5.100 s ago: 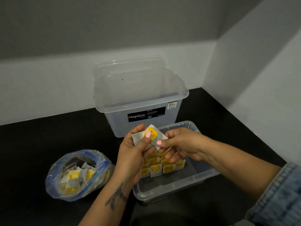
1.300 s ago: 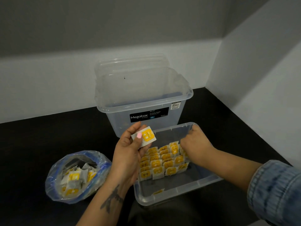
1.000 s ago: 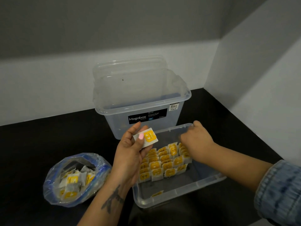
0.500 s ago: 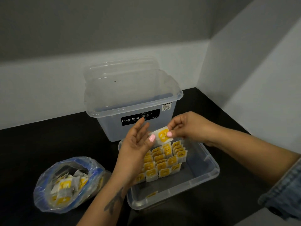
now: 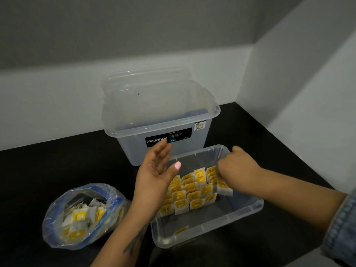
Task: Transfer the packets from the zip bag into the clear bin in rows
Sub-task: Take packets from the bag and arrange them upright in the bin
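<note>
A shallow clear bin (image 5: 248, 211) sits on the black counter, with rows of white-and-yellow packets (image 5: 189, 191) standing in its far left part. One loose packet (image 5: 181, 230) lies flat near its front wall. My right hand (image 5: 236, 163) reaches into the bin at the right end of the rows, fingers curled down among the packets; what they hold is hidden. My left hand (image 5: 157, 174) hovers over the bin's left edge, palm up, fingers straight, holding nothing. The zip bag (image 5: 82, 214) lies open to the left with several packets inside.
A taller clear Megabox tub (image 5: 159, 120) stands right behind the bin, with a clear lid (image 5: 148, 78) leaning against the wall behind it. Grey walls close in the counter at the back and on the right.
My right hand took the packet from my left hand and carried it down to the right end of the rows. My left hand now holds nothing.
</note>
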`<state>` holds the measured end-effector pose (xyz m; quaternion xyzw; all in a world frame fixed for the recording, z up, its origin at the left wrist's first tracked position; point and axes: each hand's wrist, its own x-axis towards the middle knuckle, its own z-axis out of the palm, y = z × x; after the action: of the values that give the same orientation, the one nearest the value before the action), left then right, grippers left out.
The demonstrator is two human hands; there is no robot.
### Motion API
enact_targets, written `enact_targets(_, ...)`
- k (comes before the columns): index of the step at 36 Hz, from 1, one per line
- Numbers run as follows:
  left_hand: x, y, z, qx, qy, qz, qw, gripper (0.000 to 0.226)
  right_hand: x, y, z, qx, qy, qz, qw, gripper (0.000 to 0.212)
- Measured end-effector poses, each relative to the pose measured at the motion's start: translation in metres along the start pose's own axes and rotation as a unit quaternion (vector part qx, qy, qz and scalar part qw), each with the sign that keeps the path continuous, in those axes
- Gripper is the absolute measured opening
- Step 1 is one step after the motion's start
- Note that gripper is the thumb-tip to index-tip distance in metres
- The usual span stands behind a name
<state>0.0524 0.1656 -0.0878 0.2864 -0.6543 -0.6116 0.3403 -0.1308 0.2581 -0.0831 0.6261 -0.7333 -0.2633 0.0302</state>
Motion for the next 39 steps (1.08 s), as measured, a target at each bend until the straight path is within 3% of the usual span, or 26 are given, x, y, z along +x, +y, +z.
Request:
enact_targets(3, -0.001, 0.000, -0.001, 0.002, 0.001, 0.002, 1.000, 0.058, 0.004, -0.007, 0.006, -0.041, -0.008, 0.000, 0.999, 0.026)
enact_targets(6, -0.002, 0.001, -0.001, 0.002, 0.002, 0.001, 1.000, 0.058, 0.006, -0.013, 0.009, -0.055, -0.023, -0.005, 0.998, 0.003)
enact_targets(9, -0.003, 0.002, -0.002, -0.002, 0.003, -0.002, 1.000, 0.057, 0.009, -0.016, 0.014, -0.073, -0.031, -0.011, 0.997, 0.014)
enact_targets(16, -0.005, 0.002, -0.006, 0.000, 0.010, -0.007, 1.000, 0.057, 0.018, -0.016, 0.019, -0.070, -0.014, -0.006, 0.997, 0.014)
enact_targets(21, -0.006, 0.003, -0.009, 0.008, 0.009, -0.007, 1.000, 0.057, 0.020, -0.017, 0.025, -0.083, -0.013, -0.003, 0.996, 0.027)
enact_targets(26, -0.009, 0.006, -0.013, 0.001, 0.008, -0.010, 1.000, 0.057, 0.017, -0.015, 0.023, -0.021, 0.018, 0.011, 1.000, 0.019)
enact_targets(30, -0.014, 0.006, -0.026, 0.006, 0.009, -0.007, 1.000, 0.054, 0.016, -0.014, 0.010, -0.054, 0.006, 0.018, 0.998, 0.011)
enact_targets(39, -0.022, 0.012, -0.087, 0.051, 0.054, 0.020, 0.997, 0.046, 0.019, -0.027, -0.062, 0.075, 0.129, 0.058, 0.987, 0.019)
